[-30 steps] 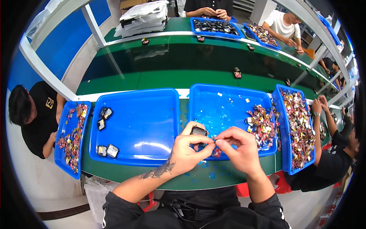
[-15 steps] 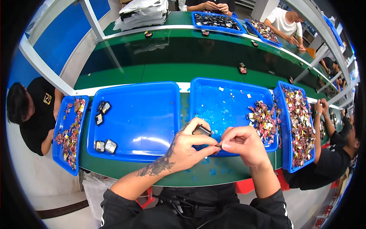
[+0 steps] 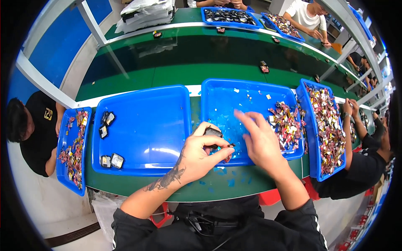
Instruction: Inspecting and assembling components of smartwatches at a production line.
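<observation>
My left hand (image 3: 204, 151) is closed round a small black plastic case (image 3: 213, 132). Its thumb and forefinger pinch a little dark and reddish part (image 3: 228, 158) beside the case; its exact kind is too small to make out. My right hand (image 3: 264, 144), fingers spread and slightly blurred, holds nothing that I can see. It hovers above the right blue tray (image 3: 222, 93), just left of a heap of small red, yellow and white parts (image 3: 287, 127). Blue film scraps (image 3: 232, 119) and a few pale bits lie in that tray.
The left blue tray (image 3: 146, 117) holds several black cases (image 3: 112, 160). Narrower trays of small parts stand at the far left (image 3: 72, 152) and far right (image 3: 324, 125). Beyond runs a green belt (image 3: 180, 73) with scattered pieces. Co-workers sit on both sides and opposite.
My right hand has let go at the left fingertips, moved up and away, and spread its fingers. The left hand keeps the case, tilted a little differently. The whole view has shifted slightly.
</observation>
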### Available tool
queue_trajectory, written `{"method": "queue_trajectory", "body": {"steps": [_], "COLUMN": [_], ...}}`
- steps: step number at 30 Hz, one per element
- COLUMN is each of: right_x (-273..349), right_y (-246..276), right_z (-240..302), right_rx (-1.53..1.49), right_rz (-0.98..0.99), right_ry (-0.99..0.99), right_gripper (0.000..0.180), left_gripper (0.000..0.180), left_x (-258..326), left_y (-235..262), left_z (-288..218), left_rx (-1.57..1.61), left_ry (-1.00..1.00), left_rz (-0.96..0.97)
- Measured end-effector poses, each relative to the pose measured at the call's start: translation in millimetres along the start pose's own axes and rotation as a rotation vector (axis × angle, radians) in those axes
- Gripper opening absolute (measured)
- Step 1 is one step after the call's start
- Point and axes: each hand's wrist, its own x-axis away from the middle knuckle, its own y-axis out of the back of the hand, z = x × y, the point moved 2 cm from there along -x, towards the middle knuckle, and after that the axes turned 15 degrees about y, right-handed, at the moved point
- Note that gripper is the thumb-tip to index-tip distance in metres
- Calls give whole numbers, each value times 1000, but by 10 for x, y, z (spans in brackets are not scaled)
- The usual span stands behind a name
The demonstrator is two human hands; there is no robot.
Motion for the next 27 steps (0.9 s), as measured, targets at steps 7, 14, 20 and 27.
{"method": "queue_trajectory", "body": {"steps": [7,14,20,27], "right_x": [150,111,79,104], "right_y": [-34,-35,-126,-165], "right_z": [194,162,280,242], "right_rx": [-957,-1158,-1142,-1697], "right_rz": [-150,-290,-89,-294], "right_ry": [-328,-426,-317,-518], "right_gripper": [11,8,8,10], "left_gripper": [12,52,43,46], "left_x": [0,-3,50,-15], "left_y": [-39,35,54,29], "left_z": [64,36,-94,42], "left_rx": [59,38,-311,504], "left_ry": [10,-78,-193,-52], "left_rz": [-50,-48,-25,-13]}}
